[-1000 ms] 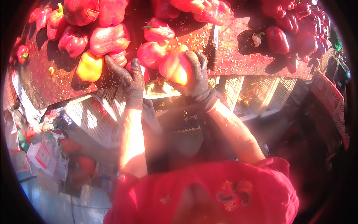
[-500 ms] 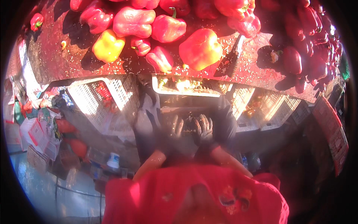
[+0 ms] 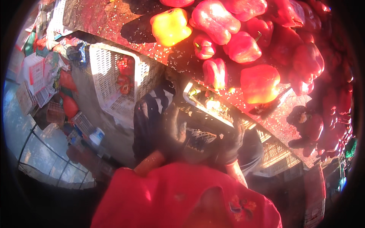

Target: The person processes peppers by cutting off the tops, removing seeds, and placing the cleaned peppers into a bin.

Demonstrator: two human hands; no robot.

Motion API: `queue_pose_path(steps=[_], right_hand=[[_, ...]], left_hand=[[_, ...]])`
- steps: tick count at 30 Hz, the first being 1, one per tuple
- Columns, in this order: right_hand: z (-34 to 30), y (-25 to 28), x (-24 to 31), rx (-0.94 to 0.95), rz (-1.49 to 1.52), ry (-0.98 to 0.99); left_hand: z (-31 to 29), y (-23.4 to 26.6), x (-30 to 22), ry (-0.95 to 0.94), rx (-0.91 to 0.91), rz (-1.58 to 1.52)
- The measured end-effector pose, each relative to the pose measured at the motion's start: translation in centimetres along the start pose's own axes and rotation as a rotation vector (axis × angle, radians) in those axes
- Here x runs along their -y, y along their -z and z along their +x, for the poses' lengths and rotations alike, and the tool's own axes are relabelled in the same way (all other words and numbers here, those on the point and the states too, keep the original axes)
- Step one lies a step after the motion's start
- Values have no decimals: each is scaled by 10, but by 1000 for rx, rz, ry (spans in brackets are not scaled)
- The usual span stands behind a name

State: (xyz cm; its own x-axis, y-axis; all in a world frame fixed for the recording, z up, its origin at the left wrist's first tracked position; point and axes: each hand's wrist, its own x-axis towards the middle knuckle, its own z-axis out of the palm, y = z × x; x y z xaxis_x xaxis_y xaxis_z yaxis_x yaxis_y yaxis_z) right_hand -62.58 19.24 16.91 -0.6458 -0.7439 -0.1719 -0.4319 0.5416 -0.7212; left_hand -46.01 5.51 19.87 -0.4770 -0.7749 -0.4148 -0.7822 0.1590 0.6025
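My left hand [image 3: 173, 127], in a dark glove, is in the shade over my lap, its fingers stretched upward and the thumb apart. Across from it, my right hand [image 3: 232, 138], gloved alike, also has its fingers extended and the thumb turned inward. Nothing shows in either hand, though both are dim and slightly blurred. Between and below them is a dark slatted crate [image 3: 199, 140]. Just beyond, a white crate [image 3: 192, 99] holding pale and green pepper scraps sits under the table edge. A yellow bell pepper [image 3: 171, 27] and a red bell pepper [image 3: 260, 83] lie on the table.
The red, seed-strewn table [image 3: 100, 16] slants across the top, with many red peppers heaped toward the right. A white crate [image 3: 96, 81] with a few red peppers stands at left. More crates [image 3: 279, 154] are at right. A white-and-blue tub [image 3: 97, 136] stands lower left.
My hands have moved apart from close together at the middle, revealing the dark crate between them. The view has turned, so the table now slants down to the right.
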Motion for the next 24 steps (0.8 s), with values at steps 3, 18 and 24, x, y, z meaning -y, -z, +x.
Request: queue_pose_path(steps=[3, 18, 24], right_hand=[[49, -5, -32, 23, -58, 214], [46, -37, -72, -217, -51, 542], [13, -16, -59, -475, -232, 547]], left_hand=[[74, -21, 38, -307, -214, 12], [105, -21, 53, -648, -947, -221], [48, 54, 155, -412, -1071, 95]])
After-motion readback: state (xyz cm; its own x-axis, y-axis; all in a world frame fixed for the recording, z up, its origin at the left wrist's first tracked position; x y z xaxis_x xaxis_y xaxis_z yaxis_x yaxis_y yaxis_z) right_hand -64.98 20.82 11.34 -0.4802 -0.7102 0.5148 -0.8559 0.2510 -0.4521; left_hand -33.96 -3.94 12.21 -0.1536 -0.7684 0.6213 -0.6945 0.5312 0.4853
